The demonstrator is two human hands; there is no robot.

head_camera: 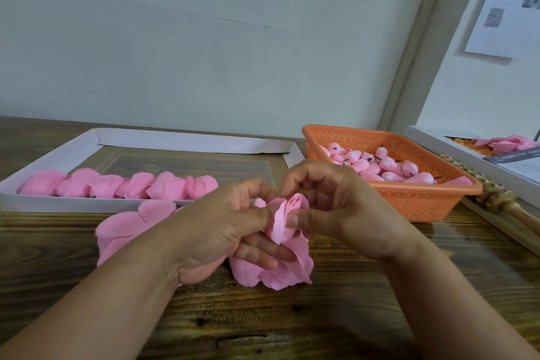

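Observation:
A pink paper flower sits between both hands above the wooden table, its bud at the top and loose petals hanging below. My left hand grips it from the left, thumb pressed on a folded petal, fingers curled underneath. My right hand pinches the same petal from the right with thumb and curled fingers. More flat pink petal sheets lie on the table beneath my left wrist.
A shallow white cardboard tray at the back left holds a row of finished pink flowers. An orange perforated basket at the right holds several pink buds. A white box and a wooden stick lie far right.

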